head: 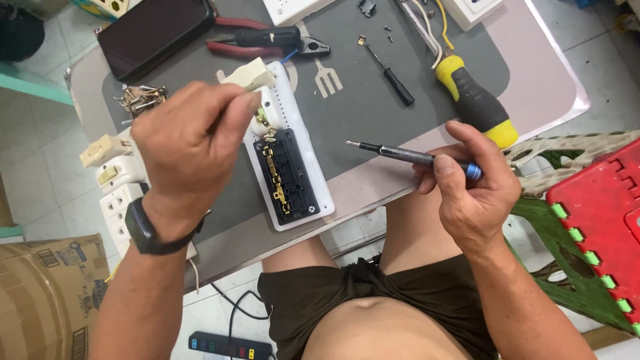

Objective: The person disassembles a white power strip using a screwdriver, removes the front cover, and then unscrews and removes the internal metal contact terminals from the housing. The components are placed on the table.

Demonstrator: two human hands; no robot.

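The left hand (190,143) is raised at about ten o'clock from the frame's middle, back toward the camera, wrist bent and banded by a dark watch, its fingers curled and pinched shut at the tips toward one o'clock. The right hand (467,187) sits at about three o'clock, palm turned inward, thumb on top and fingers folded closed, pointing toward nine o'clock. Both bare forearms run up from the bottom edge, the left from seven o'clock and the right from five o'clock, above bare thighs and belly.

Pliers (267,41), yellow-black screwdriver (475,100), screw pile (141,99), red stool (600,213).
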